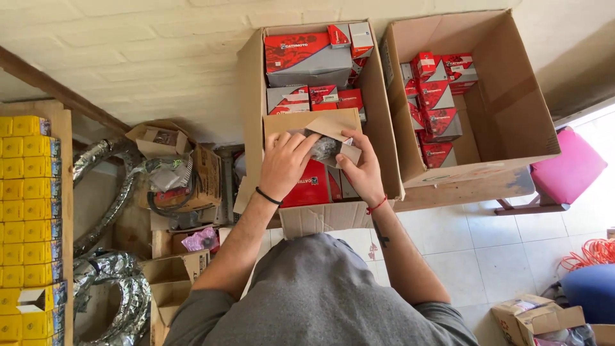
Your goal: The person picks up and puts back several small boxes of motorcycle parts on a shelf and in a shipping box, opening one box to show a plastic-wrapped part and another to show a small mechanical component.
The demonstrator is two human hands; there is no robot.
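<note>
Two big cardboard boxes (506, 96) are carried by a wooden surface (467, 189) at twelve o'clock. A small open box (535, 317) is seen on the tiled floor (487, 256) at four o'clock.

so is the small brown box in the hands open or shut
Open: the small brown cardboard box has a flap folded back, showing a grey wrapped part inside.

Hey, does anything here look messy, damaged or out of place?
The left hand and right hand hold a plain brown box with its flap open, showing a bagged grey part. In the right carton, the small red-and-grey boxes lie tumbled at angles, not stacked.
</note>
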